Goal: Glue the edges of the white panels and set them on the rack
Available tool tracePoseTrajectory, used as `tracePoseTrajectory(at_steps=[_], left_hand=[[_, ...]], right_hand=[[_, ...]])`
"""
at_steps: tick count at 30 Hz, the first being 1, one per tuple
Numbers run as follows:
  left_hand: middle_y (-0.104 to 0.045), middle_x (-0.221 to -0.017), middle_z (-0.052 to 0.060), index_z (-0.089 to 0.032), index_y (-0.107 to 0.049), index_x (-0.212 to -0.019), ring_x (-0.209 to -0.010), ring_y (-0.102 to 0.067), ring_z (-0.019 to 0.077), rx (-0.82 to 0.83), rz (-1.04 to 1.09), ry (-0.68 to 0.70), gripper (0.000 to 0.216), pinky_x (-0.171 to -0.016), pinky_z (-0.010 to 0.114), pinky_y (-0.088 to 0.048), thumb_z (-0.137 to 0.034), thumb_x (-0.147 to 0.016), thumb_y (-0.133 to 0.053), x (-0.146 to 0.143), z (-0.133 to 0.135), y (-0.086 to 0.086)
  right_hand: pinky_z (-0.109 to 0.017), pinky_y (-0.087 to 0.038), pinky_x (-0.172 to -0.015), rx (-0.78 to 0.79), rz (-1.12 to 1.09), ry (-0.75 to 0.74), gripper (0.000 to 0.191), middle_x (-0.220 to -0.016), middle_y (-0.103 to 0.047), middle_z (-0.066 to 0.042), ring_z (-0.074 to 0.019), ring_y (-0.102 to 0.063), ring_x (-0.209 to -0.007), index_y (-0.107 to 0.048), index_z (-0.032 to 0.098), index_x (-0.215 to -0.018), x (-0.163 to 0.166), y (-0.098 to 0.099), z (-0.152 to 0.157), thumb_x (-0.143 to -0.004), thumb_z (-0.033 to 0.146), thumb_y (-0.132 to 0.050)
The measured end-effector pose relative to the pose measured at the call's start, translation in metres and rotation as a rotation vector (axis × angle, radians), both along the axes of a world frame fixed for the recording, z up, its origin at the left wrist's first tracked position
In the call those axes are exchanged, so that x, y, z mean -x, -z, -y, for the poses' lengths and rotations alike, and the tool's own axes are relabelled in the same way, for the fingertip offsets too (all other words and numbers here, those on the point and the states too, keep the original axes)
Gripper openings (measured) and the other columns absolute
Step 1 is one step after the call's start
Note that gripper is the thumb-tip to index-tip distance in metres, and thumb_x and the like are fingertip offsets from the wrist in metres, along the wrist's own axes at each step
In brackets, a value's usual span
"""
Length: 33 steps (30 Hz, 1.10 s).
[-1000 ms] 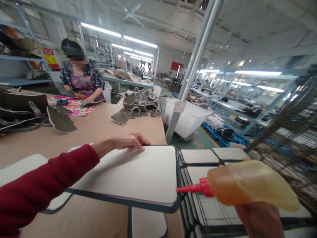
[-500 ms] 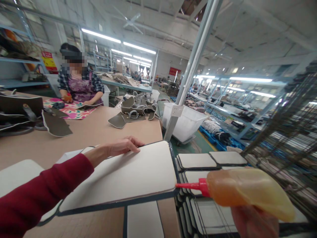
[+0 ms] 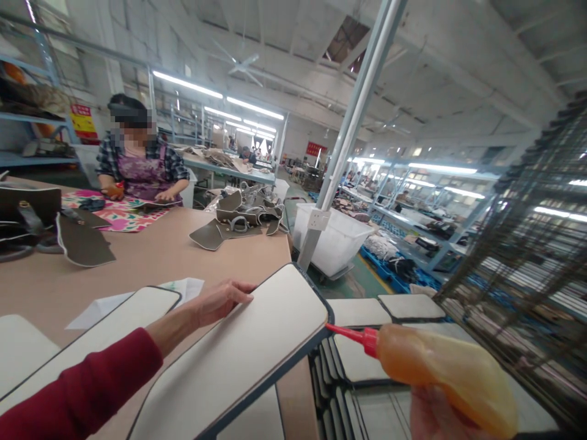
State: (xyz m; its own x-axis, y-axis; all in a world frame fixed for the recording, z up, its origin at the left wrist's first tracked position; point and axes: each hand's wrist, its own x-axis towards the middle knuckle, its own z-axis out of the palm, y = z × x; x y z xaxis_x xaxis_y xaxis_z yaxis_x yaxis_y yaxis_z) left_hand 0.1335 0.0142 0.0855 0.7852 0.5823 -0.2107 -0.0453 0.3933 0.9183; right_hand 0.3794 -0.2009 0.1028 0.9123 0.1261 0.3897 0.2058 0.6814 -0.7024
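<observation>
A cream panel with rounded corners and a dark edge (image 3: 238, 354) is tilted up over the table. My left hand (image 3: 224, 301) grips its far long edge, thumb on the cream face. My right hand (image 3: 440, 412) is wrapped around a soft bottle of amber glue (image 3: 444, 373) with a red nozzle (image 3: 351, 333). The nozzle tip meets the panel's dark border near its right corner. Under and beside it lie more cream panels (image 3: 92, 348) on the table, with a white sheet (image 3: 190, 290) behind.
Stacked panels (image 3: 362, 360) stand at the right, by a dark wire rack (image 3: 523, 256). Grey-brown bag pieces (image 3: 229, 220) lie on the tan table (image 3: 183, 256). A co-worker (image 3: 142, 159) sits across it. Behind a metal post (image 3: 339, 146) stands a white bin (image 3: 334, 244).
My left hand has turned the panel, so its near end swings down and its right end points farther away. The glue bottle has shifted slightly left, its nozzle tip moving around the corner.
</observation>
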Motion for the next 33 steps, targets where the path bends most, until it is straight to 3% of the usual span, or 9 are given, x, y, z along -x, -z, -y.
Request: tracePoseTrajectory(at_steps=[10, 21, 33], left_hand=[[-0.072, -0.094, 0.012, -0.009, -0.064, -0.112, -0.082, -0.067, 0.0229, -0.007, -0.011, -0.040, 0.044, -0.070, 0.027, -0.052, -0.010, -0.068, -0.060, -0.004, 0.008, 0.001], [-0.072, -0.091, 0.011, -0.010, -0.066, -0.109, -0.079, -0.068, 0.0226, 0.042, -0.011, -0.085, 0.044, -0.069, 0.027, -0.052, -0.012, -0.065, -0.063, -0.004, 0.016, 0.000], [-0.072, -0.089, 0.010, -0.011, -0.068, -0.103, -0.078, -0.067, 0.0237, 0.012, -0.045, -0.138, 0.044, -0.065, 0.028, -0.052, -0.018, -0.060, -0.070, -0.003, 0.016, 0.003]], right_hand=[[-0.019, -0.052, -0.061, 0.001, 0.055, -0.035, 0.033, -0.094, -0.062, 0.003, -0.0128, -0.057, -0.079, -0.064, 0.020, -0.071, -0.010, -0.003, -0.003, -0.044, 0.016, -0.082], [-0.020, -0.051, -0.064, 0.061, 0.021, 0.002, 0.037, -0.083, -0.061, 0.001, -0.0126, -0.056, -0.075, -0.064, 0.017, -0.075, -0.014, 0.003, -0.007, -0.044, 0.020, -0.083], [-0.021, -0.053, -0.063, 0.064, 0.053, -0.148, 0.028, -0.077, -0.061, 0.001, -0.0119, -0.056, -0.070, -0.065, 0.017, -0.072, -0.007, 0.009, -0.007, -0.049, 0.013, -0.081]])
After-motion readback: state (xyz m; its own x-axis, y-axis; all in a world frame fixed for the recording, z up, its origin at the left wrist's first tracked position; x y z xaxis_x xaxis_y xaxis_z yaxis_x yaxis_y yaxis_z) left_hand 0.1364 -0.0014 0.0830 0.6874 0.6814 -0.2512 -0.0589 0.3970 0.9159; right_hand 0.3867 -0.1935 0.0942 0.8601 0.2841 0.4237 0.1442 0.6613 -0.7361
